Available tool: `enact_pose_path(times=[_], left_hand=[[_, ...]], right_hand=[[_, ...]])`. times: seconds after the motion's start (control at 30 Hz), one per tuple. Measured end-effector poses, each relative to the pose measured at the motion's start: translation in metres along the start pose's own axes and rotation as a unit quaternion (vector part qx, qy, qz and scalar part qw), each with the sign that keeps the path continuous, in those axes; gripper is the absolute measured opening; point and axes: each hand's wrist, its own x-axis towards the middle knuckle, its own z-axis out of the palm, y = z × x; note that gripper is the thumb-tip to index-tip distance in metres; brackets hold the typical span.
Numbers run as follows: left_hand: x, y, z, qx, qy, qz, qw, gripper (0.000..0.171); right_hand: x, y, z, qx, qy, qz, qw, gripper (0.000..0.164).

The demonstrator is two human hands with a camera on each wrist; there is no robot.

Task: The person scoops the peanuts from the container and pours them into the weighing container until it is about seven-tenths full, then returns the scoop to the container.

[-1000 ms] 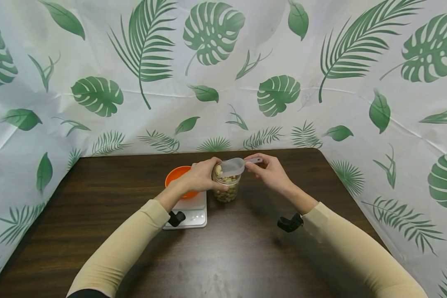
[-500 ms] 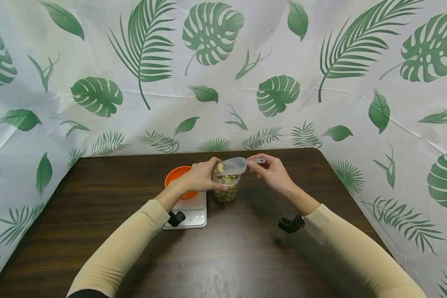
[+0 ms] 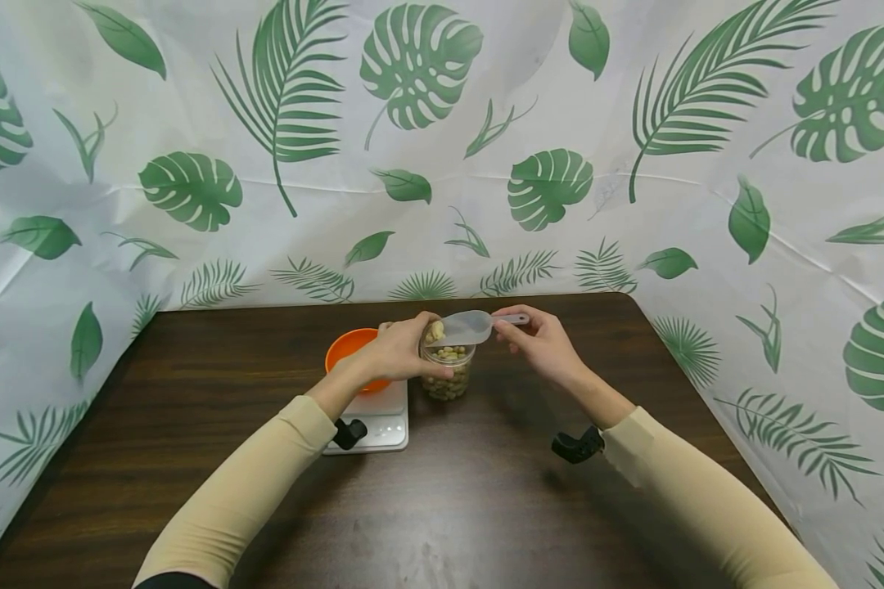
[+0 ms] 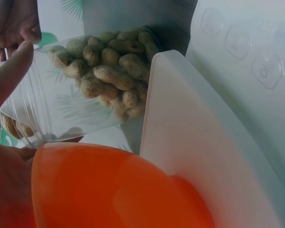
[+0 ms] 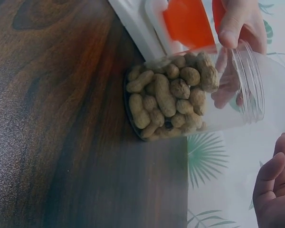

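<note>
A clear plastic jar [image 3: 451,378] partly filled with unshelled peanuts [image 5: 168,102] stands upright on the table. My left hand [image 3: 401,350] grips it near the threaded rim, thumb on the near side. My right hand [image 3: 541,342] pinches the thin handle of a translucent scoop [image 3: 470,327] between thumb and fingers. The scoop lies almost level over the jar's mouth, and a few peanuts show at its left end beside my left hand. In the right wrist view, my right fingers [image 5: 274,173] are curled, with most of the scoop cut off.
Left of the jar, an orange bowl [image 3: 345,347] sits on a white kitchen scale [image 3: 385,431], partly hidden behind my left hand and wrist. Touch buttons show on the scale in the left wrist view. Behind the dark wooden table [image 3: 442,507] hangs a leaf-print sheet [image 3: 442,237].
My right hand and the scoop have shifted slightly to the right over the jar's mouth. The left hand and the jar have stayed in place.
</note>
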Motion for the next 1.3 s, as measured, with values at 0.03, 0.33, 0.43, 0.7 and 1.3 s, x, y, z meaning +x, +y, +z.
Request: enact_pose_path(times=[0.03, 0.33, 0.43, 0.7, 1.3], left_hand=[[0.000, 0.000, 0.000, 0.000, 0.000, 0.000, 1.0000, 0.092], [-0.003, -0.001, -0.003, -0.001, 0.008, 0.012, 0.9999, 0.094], [-0.005, -0.003, -0.005, -0.005, 0.012, 0.014, 0.9998, 0.095], [-0.012, -0.007, -0.009, -0.025, 0.024, 0.015, 0.9993, 0.094], [-0.040, -0.025, -0.028, -0.051, 0.049, -0.012, 0.9974, 0.090]], right_hand=[[0.000, 0.000, 0.000, 0.003, 0.001, 0.000, 1.000, 0.028], [-0.001, 0.000, -0.001, 0.021, 0.007, 0.014, 1.000, 0.030], [-0.002, 0.000, -0.001, 0.027, 0.007, 0.014, 0.999, 0.031], [-0.001, -0.003, 0.000, 0.050, 0.010, 0.013, 0.999, 0.033], [0.008, -0.015, 0.018, 0.072, -0.008, 0.019, 0.997, 0.034]])
